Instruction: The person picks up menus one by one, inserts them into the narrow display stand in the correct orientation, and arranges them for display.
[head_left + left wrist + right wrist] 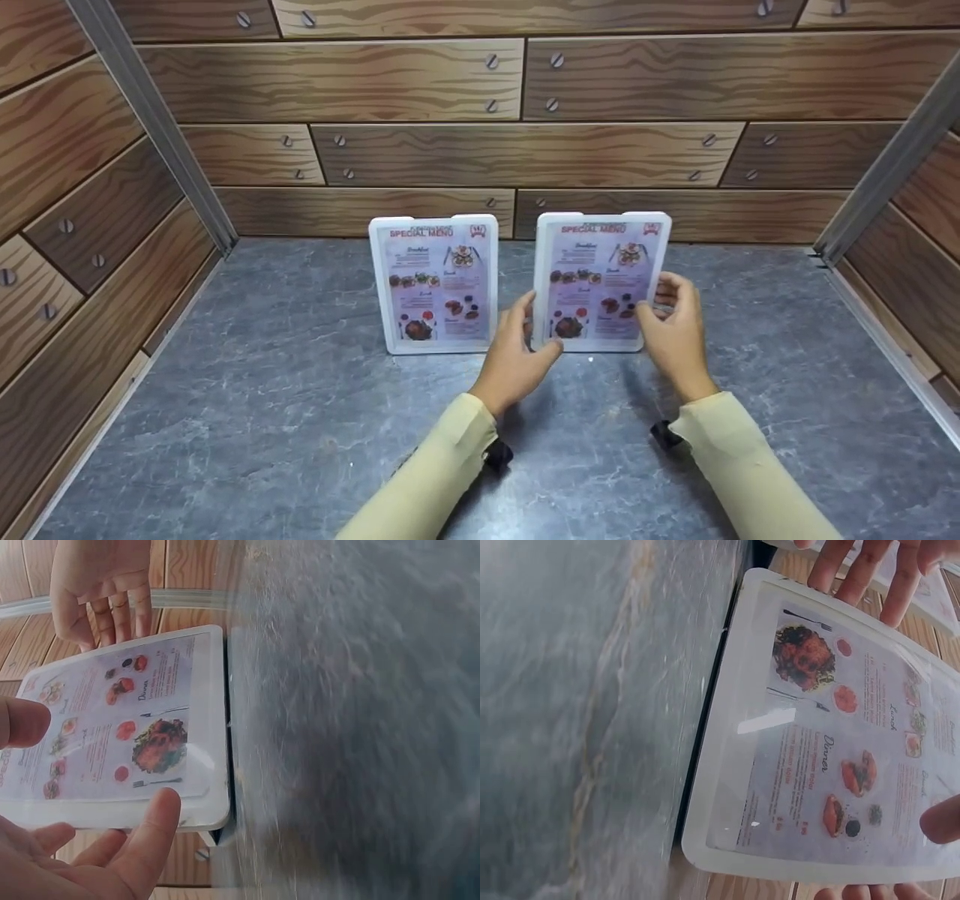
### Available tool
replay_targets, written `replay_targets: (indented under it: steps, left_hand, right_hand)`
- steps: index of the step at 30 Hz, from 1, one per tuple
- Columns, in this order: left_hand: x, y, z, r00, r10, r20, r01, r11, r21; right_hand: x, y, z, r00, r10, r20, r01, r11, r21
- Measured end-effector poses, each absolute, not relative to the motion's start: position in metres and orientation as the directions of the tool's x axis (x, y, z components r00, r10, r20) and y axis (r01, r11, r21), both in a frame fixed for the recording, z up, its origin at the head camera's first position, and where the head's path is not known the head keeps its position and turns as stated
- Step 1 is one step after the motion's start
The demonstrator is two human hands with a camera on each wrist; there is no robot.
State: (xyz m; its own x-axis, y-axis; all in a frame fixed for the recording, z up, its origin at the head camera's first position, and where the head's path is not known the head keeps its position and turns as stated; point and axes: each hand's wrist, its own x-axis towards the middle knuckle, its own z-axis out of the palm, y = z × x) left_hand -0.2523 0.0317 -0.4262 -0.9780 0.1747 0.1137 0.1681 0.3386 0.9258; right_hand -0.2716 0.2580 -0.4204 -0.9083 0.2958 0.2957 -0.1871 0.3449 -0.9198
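Note:
Two white-framed menu stands with "Special Menu" sheets stand upright side by side on the grey marbled surface: a left menu stand (pixel 435 289) and a right menu stand (pixel 600 281). Around the right one are both hands. My left hand (pixel 517 356) is at its left edge, fingers extended and thumb apart in front. At the opposite edge is my right hand (pixel 677 337), its thumb in front and its fingers loosely bent beside the edge. In the right wrist view, the right thumb (pixel 943 821) shows over the menu's front, and the fingertips lie just past the frame.
A wood-plank-patterned back wall (pixel 420 154) rises behind the stands. Similar panels close off the left and right sides, with grey metal strips (pixel 157 124) at the corners. The marbled tabletop (pixel 277 360) spreads around the stands.

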Motion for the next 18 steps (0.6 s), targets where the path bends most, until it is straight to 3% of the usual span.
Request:
replay_targets:
  steps: [7,18]
  left_hand:
    - [-0.257,0.042,-0.426,-0.971,0.19,0.146,0.208,0.362,0.909]
    - [-0.258,0.027,-0.417,-0.953,0.272,0.13,0.204,0.263,0.943]
  right_hand:
    - [-0.273,0.264,-0.419,-0.891,0.338,0.302,-0.167,0.374,-0.912]
    - [-0.278,0.281,-0.417,-0.862,0.378,0.338,-0.181,0.392,-0.902]
